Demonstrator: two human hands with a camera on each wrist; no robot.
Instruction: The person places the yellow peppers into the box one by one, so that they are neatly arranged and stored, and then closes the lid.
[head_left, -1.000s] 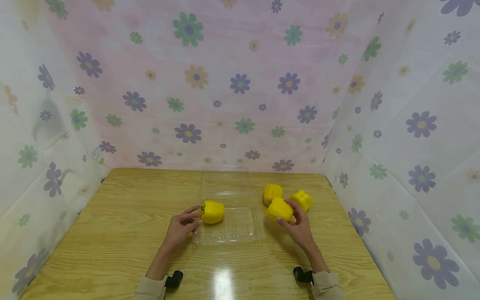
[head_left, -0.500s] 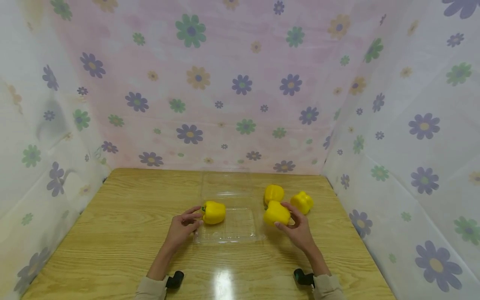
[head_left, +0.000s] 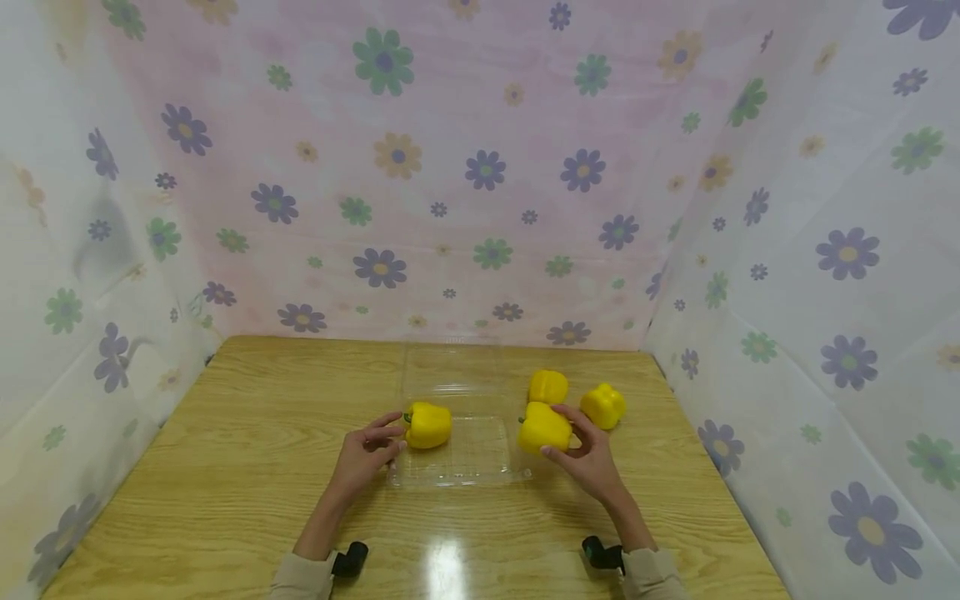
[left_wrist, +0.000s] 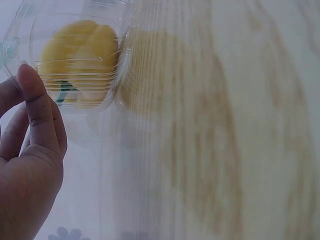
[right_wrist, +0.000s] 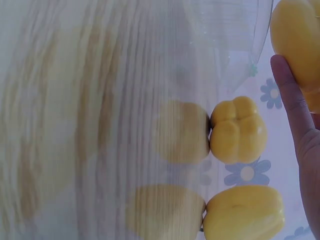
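I've got the right hand (head_left: 592,460) on my head feed, and it's clamped on a yellow pepper: thumb below, fingers curved round the far side. The held pepper (head_left: 544,428) sits clear of the tabletop on my right wrist feed, its green stem pointing left, and from the head it overlaps the right edge of the clear plastic container (head_left: 482,450). From here I can't tell whether it's over the rim or just beside it.

Over to the left hand (head_left: 363,454): fingers bent, thumb a little apart from them, tips right at the container's left edge. I can't tell whether they pinch the plastic or only touch it. Just beside those tips, inside the container's left part, lies the boxed pepper (head_left: 429,425), on its side, stem toward the fingers. The container's lid (head_left: 452,367) is folded back on the far side.

Two more yellow peppers now: the rear pepper (head_left: 548,386) rests on the wooden table (head_left: 262,425) just behind the held one, and the outer pepper (head_left: 603,405) stands to its right, lobed end up. I see beige sleeves (head_left: 302,577) on both arms, and a flowered curtain (head_left: 450,200) behind everything.
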